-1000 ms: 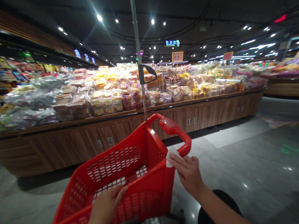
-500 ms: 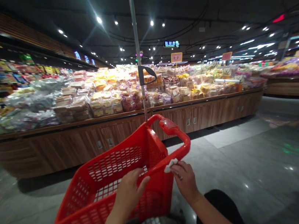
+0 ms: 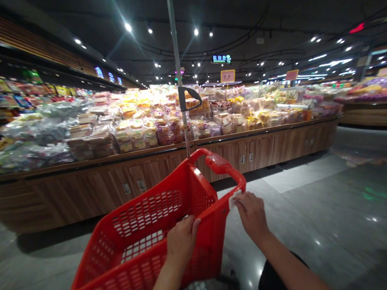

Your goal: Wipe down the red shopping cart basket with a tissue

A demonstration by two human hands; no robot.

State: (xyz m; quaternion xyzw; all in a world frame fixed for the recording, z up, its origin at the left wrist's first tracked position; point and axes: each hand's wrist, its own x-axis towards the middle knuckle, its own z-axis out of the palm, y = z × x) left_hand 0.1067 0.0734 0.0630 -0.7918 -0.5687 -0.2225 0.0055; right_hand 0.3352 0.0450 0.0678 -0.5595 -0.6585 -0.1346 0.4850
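Right hand's grip (image 3: pixel 253 216) closed on a white wipe (image 3: pixel 233 201) against the red basket's rim (image 3: pixel 217 212), left hand (image 3: pixel 182 240) clasping it

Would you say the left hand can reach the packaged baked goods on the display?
Probably not: the left hand is on the red basket, with the basket and floor between it and the packaged baked goods.

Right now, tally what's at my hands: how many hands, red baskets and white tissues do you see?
Hands: 2, the left hand and the right hand
Red plastic shopping basket: 1
White tissue: 1
Total: 4
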